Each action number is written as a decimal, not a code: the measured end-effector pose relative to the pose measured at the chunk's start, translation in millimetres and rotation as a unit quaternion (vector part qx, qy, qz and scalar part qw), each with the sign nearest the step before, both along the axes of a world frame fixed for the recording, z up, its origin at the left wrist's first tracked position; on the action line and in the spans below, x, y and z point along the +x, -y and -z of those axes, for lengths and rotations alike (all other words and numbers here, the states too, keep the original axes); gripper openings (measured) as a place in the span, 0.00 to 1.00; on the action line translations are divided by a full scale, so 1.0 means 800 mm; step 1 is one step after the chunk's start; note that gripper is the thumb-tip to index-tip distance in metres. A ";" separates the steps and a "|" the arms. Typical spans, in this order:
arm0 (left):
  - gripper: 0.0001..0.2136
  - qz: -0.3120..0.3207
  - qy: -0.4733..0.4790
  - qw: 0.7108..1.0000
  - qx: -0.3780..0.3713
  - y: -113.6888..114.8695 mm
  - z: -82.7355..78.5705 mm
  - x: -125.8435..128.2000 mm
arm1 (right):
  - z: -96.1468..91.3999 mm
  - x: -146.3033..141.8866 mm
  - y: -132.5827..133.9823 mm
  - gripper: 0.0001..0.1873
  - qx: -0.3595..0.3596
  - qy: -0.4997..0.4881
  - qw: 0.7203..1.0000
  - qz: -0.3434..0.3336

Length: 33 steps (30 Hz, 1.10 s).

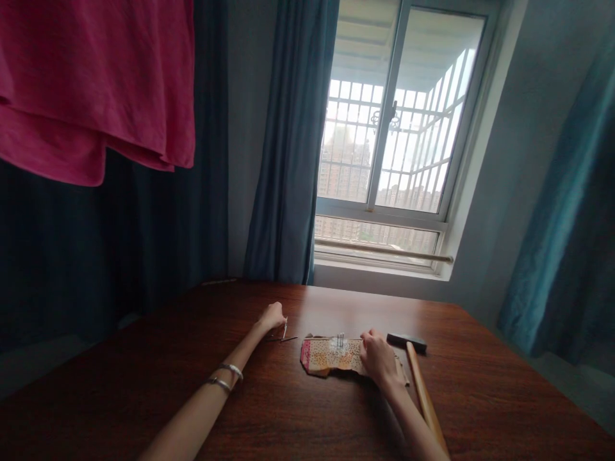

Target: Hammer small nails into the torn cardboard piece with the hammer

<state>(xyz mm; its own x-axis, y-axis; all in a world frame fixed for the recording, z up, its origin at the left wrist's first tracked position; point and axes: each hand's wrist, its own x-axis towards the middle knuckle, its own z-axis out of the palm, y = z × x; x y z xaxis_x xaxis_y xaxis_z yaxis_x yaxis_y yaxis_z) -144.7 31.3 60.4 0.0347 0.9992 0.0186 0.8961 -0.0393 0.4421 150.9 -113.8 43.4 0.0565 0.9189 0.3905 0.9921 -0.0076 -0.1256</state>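
My left hand (pixel 272 315) is closed over the left part of the table, its fingertips pinching a thin metal nail (pixel 285 328) that points up at a slant. A few more nails (pixel 289 339) lie on the wood just below it. Several upright nails (pixel 341 340) stand in a worn, hole-dotted piece of cardboard (pixel 317 357) with a pink left end. On the right part of this cardboard rests my right hand (pixel 377 355), fingers curled against it; the fingertips are partly hidden. Right of that hand lies a hammer (pixel 419 378) with a dark head and wooden handle.
The brown wooden table (pixel 269 410) reaches back to a wall with a barred window (pixel 384 128). Blue curtains (pixel 293 160) hang on both sides. A pink cloth (pixel 120 83) hangs at upper left, above the table's height.
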 end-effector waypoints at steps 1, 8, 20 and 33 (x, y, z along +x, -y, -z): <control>0.06 -0.002 -0.003 1.000 0.002 -0.003 0.003 0.001 | -0.002 0.000 0.002 0.15 0.000 -0.003 1.000 -0.001; 0.05 0.004 -0.021 1.000 0.013 -0.020 0.019 0.002 | -0.002 -0.002 0.003 0.13 0.010 -0.014 1.000 0.011; 0.04 0.030 0.010 0.998 0.058 -0.027 0.015 0.009 | 0.000 0.001 0.001 0.13 0.064 -0.106 0.992 -0.004; 0.12 0.281 0.424 0.861 -0.005 0.077 -0.011 0.141 | -0.005 -0.039 -0.004 0.24 0.026 -0.592 0.782 -0.193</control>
<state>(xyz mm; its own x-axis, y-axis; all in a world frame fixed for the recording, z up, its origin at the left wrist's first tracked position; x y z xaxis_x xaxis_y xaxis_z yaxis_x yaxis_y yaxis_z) -31.5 -30.5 69.3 0.4901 0.8299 0.2667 0.0914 -0.3532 0.9311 120.1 -110.4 47.3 0.1292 0.9411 0.3126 0.1066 0.3002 -0.9479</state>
